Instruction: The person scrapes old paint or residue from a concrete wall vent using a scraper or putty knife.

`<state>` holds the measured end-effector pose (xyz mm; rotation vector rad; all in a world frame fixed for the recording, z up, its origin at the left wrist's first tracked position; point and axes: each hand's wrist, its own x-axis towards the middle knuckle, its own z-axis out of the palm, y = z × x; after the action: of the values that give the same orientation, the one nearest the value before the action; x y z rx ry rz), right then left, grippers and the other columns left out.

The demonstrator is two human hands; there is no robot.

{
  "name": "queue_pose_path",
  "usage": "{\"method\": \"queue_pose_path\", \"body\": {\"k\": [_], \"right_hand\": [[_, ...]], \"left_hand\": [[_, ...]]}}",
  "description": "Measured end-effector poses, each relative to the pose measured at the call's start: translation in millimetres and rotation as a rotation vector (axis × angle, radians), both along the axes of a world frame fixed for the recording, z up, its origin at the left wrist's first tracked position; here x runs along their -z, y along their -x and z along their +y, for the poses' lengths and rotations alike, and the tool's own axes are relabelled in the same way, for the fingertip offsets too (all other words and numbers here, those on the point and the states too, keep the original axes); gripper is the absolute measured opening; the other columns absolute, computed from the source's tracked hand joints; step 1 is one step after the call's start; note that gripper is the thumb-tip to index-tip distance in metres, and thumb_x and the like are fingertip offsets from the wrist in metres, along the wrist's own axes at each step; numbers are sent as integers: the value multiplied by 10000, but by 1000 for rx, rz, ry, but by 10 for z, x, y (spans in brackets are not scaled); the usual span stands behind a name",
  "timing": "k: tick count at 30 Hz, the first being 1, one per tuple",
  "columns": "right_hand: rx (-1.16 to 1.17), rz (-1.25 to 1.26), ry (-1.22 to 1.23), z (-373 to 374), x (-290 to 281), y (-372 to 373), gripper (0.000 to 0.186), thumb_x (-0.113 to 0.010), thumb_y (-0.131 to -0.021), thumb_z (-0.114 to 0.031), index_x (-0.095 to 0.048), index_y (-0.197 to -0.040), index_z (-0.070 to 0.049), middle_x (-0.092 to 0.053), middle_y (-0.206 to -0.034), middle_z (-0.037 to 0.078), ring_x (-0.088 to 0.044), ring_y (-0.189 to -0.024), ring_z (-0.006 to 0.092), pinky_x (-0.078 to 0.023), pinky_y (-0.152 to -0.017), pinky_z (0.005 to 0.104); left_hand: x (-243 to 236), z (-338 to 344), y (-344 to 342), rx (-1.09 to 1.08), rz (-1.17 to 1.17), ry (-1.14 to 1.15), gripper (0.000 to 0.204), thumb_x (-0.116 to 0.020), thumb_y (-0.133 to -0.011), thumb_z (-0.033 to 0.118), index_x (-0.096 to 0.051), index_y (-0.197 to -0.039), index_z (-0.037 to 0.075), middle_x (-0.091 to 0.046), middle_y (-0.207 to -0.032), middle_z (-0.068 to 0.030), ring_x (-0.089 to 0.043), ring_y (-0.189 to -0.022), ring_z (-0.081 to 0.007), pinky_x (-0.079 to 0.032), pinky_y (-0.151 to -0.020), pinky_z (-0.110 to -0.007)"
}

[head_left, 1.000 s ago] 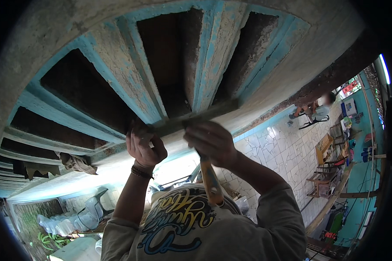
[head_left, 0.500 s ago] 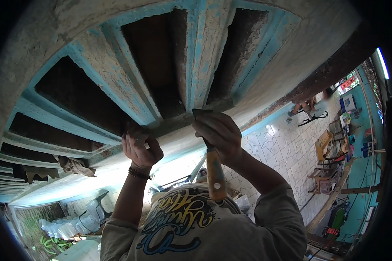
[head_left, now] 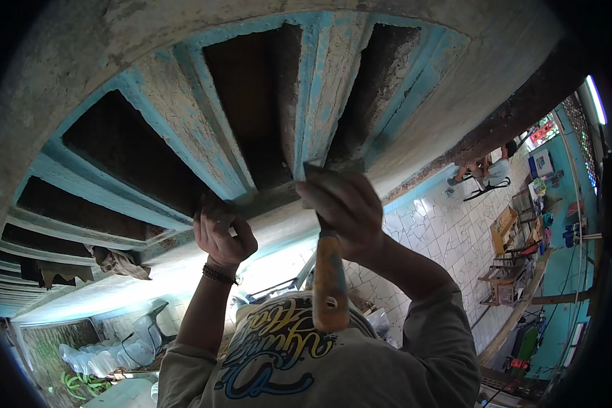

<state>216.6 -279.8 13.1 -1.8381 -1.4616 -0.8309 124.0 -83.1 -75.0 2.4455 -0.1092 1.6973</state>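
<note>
My right hand [head_left: 343, 211] is closed round a scraper with a worn wooden handle [head_left: 330, 292]. The handle hangs toward my shirt, and the thin blade [head_left: 313, 165] points up at the foot of a slanting bar [head_left: 325, 88] with chipped blue paint. Whether the blade touches the bar I cannot tell. My left hand [head_left: 223, 234], with a beaded bracelet at the wrist, is curled over the ledge [head_left: 268, 199] below the bars. Its fingertips are lost in the dark opening beside another flaking bar [head_left: 187, 122].
A ragged brown cloth [head_left: 117, 262] hangs over the ledge at the left. Beyond the wall, a person [head_left: 489, 170] sits on a chair at the far right over a pale tiled floor [head_left: 425, 238]. Wooden furniture [head_left: 506, 228] stands farther right; clear plastic containers [head_left: 95, 360] lie lower left.
The scraper's handle end has swung left and down, and its blade has tipped slightly up. My left hand keeps its hold on the ledge. The whole view has shifted a little.
</note>
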Motion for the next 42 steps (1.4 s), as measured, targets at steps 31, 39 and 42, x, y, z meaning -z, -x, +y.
{"method": "queue_pose_path", "body": {"k": [31,39,42], "right_hand": [[-199,89,-41,-36,-967,-359,154,-512,-910,-37,-559,-1017,65,-638,-953,164,-646,-800,191,-519,-692,262],[-310,164,-81,-50,-1109,-372,172,-452,-934,-54,-533,-1034,61,-627,-912,165,-642,-825,169,-549,-659,273],[-368,259,-169,17,-973,-416,175,-460,-935,-68,-539,-1021,62,-630,-911,157,-641,-790,163,-546,-647,268]], "left_hand": [[42,-4,-18,-81,-9,-29,189,-474,-718,-35,-450,-889,41,-598,-987,-218,-613,-958,-344,-467,-863,-468],[35,-17,-7,-58,-3,-31,171,-466,-732,-25,-446,-889,38,-596,-974,-215,-611,-979,-354,-464,-860,-471],[58,-15,-15,-57,-9,-25,174,-468,-729,-26,-446,-889,38,-596,-965,-210,-611,-979,-352,-464,-860,-472]]}}
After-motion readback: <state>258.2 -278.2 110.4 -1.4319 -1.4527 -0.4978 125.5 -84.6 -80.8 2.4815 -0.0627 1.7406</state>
